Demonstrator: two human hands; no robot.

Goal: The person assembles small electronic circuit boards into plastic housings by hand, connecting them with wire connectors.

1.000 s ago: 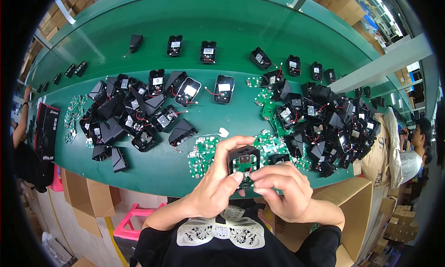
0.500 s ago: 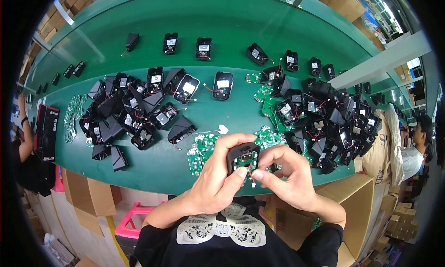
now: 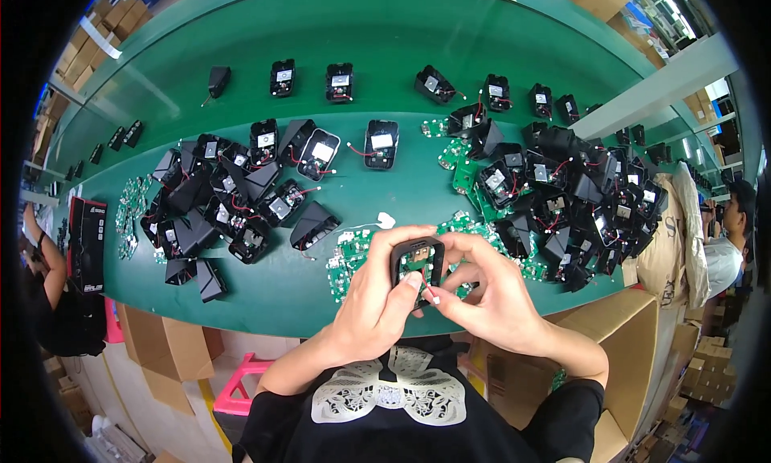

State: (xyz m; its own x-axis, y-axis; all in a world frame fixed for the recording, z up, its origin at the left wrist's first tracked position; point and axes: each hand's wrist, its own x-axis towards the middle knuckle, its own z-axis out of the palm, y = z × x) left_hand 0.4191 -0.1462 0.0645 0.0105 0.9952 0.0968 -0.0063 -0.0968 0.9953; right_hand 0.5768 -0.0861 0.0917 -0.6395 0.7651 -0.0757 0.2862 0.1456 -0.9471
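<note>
My left hand [image 3: 379,298] is wrapped round a black plastic housing [image 3: 397,264], held tilted with its open side toward me. A green circuit board [image 3: 417,264] sits inside it, and my left thumb presses on the board. From the board comes a thin red wire [image 3: 427,283] ending in a small white connector [image 3: 436,300]. My right hand [image 3: 498,298] grips the housing's right side with bent fingers, its thumb against the lower edge beside the connector. Loose green circuit boards [image 3: 351,258] lie on the table just beyond my hands.
Piles of black housings lie left [image 3: 193,230] and right [image 3: 562,222] on the green table [image 3: 365,198]. More housings [image 3: 340,81] stand in a row on the green strip behind. Cardboard boxes [image 3: 618,342] and a pink stool [image 3: 241,387] are below the near edge. Other people are at both sides.
The housing has turned more upright, showing more of the board. My right index finger has moved up along its side, and my right thumb has shifted slightly left and up.
</note>
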